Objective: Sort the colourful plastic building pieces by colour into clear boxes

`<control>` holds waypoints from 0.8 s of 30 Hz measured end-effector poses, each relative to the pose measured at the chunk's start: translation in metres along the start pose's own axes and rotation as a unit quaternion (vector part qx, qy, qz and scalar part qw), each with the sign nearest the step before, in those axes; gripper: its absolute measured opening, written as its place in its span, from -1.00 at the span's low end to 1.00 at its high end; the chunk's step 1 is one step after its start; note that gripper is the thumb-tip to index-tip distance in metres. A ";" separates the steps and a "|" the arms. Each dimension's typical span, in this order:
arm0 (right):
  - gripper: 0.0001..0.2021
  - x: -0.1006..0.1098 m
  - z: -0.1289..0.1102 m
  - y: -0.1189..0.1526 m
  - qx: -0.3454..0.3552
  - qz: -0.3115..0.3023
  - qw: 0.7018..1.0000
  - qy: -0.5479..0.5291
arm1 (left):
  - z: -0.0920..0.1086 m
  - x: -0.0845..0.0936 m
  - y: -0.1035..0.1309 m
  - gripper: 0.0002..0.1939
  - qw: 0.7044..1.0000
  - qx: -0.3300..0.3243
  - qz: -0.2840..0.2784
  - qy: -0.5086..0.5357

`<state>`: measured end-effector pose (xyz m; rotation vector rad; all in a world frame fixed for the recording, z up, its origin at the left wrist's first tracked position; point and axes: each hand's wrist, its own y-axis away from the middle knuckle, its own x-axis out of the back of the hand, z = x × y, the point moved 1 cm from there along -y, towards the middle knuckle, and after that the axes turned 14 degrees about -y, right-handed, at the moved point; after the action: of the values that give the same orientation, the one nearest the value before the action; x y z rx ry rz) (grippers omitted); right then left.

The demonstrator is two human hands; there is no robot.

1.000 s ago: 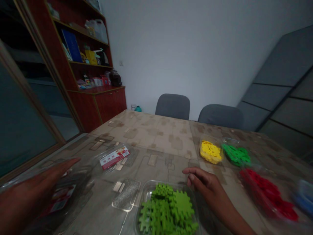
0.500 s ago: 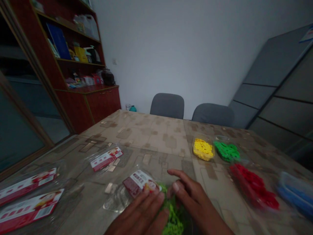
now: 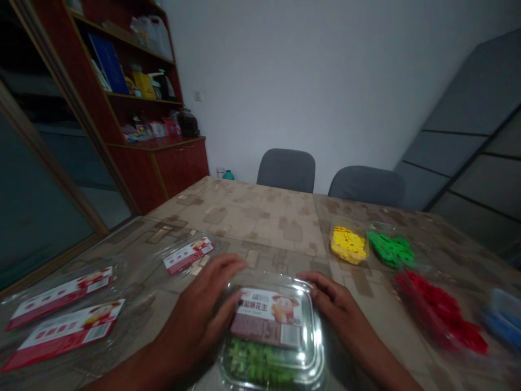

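In front of me sits a clear plastic container of light green pieces (image 3: 260, 361), seen through its clear lid (image 3: 311, 355). A label (image 3: 271, 317) with a cartoon figure lies across the lid's far half. My left hand (image 3: 203, 307) is along the left rim, fingers stretched forward and apart, its thumb over the lid's edge. At the far right corner my right hand (image 3: 334, 301) has its bent fingers on the rim. Whether the lid is fully pressed down, I cannot tell.
Labelled clear lids (image 3: 61, 296) lie at the left, with another lid (image 3: 189, 255) farther back. On the right stand containers of yellow pieces (image 3: 348, 244), green pieces (image 3: 391, 250), red pieces (image 3: 442, 309) and blue pieces (image 3: 504, 315). Two grey chairs (image 3: 287, 168) stand behind the table.
The labelled lid has moved right and turned, and now covers the light green pieces. My left hand has shifted to the left rim, my right hand to the right rim. The view has turned slightly.
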<state>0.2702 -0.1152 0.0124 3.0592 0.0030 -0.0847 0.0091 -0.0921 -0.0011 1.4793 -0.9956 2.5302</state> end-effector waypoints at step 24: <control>-0.59 0.006 0.041 0.022 0.015 0.037 0.995 0.095 | -0.005 -0.042 0.024 -0.50 0.850 0.295 -0.183 0.397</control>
<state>0.2740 -0.1409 -0.0273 3.0801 -0.1014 0.2119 0.0197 -0.0969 -0.0477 0.4207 0.1843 2.7914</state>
